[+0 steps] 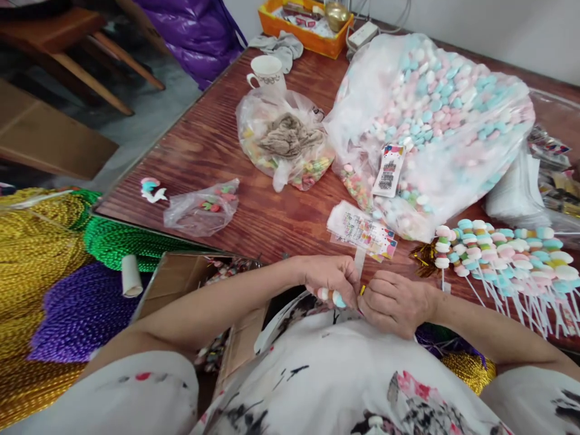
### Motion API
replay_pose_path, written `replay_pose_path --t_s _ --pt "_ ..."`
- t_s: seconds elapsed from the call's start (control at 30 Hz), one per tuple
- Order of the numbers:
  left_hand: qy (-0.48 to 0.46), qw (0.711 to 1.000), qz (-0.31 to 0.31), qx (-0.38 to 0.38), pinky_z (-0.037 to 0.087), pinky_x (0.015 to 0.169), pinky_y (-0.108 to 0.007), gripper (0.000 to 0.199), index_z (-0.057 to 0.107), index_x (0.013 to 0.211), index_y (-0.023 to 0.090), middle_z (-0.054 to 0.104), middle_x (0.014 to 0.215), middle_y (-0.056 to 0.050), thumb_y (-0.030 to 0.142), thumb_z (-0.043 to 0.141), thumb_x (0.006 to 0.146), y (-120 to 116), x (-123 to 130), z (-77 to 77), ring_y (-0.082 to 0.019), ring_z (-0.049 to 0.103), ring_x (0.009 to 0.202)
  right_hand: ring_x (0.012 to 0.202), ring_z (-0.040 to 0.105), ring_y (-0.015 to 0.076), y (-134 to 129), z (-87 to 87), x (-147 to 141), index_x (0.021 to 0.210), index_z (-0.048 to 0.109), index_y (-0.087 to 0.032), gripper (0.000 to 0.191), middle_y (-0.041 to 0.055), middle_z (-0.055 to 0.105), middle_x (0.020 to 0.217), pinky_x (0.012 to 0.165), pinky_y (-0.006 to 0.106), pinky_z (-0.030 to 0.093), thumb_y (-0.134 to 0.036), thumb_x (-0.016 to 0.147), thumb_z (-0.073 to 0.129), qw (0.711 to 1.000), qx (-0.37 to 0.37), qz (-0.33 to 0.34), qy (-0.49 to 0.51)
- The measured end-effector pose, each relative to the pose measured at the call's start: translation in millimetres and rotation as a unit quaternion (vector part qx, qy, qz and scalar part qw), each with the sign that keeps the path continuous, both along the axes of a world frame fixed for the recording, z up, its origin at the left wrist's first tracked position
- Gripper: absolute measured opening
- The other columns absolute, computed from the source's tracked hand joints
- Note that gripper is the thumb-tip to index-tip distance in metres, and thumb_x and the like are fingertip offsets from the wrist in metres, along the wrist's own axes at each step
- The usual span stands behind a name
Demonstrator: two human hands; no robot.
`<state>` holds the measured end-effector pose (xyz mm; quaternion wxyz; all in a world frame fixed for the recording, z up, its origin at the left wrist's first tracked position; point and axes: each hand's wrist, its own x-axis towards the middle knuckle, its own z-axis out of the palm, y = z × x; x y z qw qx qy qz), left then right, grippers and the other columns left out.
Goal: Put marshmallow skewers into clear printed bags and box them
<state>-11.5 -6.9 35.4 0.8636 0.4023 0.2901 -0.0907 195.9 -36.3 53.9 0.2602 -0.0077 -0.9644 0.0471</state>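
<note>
My left hand (pixel 333 277) is closed around a candy skewer (pixel 336 298) whose pastel pink, white, brown and blue pieces show below the fingers. A pale strip (pixel 359 263), perhaps the skewer's stick or wrapper, pokes up between the hands. Close beside it, my right hand (pixel 393 302) pinches with curled fingers; a short gold twist tie (pixel 362 290) shows at its fingertips. The rest of what the fingers hold is hidden. Both hands meet at the table's near edge, in front of the patterned shirt. Printed cards (pixel 362 229) lie just beyond them.
Finished-looking candy skewers (pixel 516 254) lie at the right, beside gold ties (pixel 423 258). Behind are a large bag of pastel candies (pixel 435 121), a smaller bag (pixel 285 139), a cup (pixel 267 72) and an orange tray (pixel 303 30). A cardboard box (pixel 172 281) and bead strands (pixel 81 308) stand at left.
</note>
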Motion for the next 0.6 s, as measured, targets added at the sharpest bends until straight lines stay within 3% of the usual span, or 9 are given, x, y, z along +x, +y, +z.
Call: replay_pose_path --t_s 0.17,0.33,0.47,0.6 --pt "-0.005 0.999 -0.053 0.006 0.038 0.029 -0.016 0.010 0.072 0.060 0.016 0.061 0.047 0.001 0.022 0.079 0.057 0.9 1.0 -4.7 -0.009 0.049 0.034 0.069 0.053 0.0158 -4.7 -12.1 -4.1 0.087 0.066 -0.019 0.016 0.0061 0.065 0.078 0.061 0.034 0.039 -0.017 0.090 0.050 1.000 -0.016 0.000 0.015" --pt "-0.066 0.997 -0.036 0.012 0.040 0.035 -0.019 0.018 0.069 0.060 0.016 0.062 0.051 0.002 0.020 0.085 0.051 2.4 2.7 -2.2 -0.011 0.052 0.041 0.076 0.057 0.0165 -6.0 -18.2 -8.5 0.083 0.063 -0.018 0.017 0.0072 0.067 0.083 0.064 0.033 0.039 -0.016 0.091 0.048 0.999 -0.025 -0.042 -0.001" --pt "-0.091 0.988 -0.062 0.107 0.043 0.042 -0.021 0.022 0.074 0.067 0.017 0.067 0.059 -0.001 0.030 0.087 0.054 28.4 -13.0 1.4 -0.014 0.057 0.050 0.088 0.060 0.0181 -2.7 -8.3 -11.9 0.082 0.059 -0.020 0.015 0.0066 0.069 0.096 0.071 0.036 0.037 -0.014 0.091 0.049 0.997 -0.029 -0.078 0.002" --pt "-0.035 0.974 -0.028 0.223 0.040 0.039 -0.021 0.023 0.072 0.056 0.017 0.061 0.048 -0.001 0.037 0.083 0.059 63.3 -43.5 20.7 -0.013 0.053 0.042 0.068 0.051 0.0158 -0.3 0.8 -15.0 0.080 0.058 -0.022 0.015 0.0022 0.063 0.075 0.065 0.035 0.032 -0.015 0.090 0.049 0.995 -0.018 -0.098 -0.017"
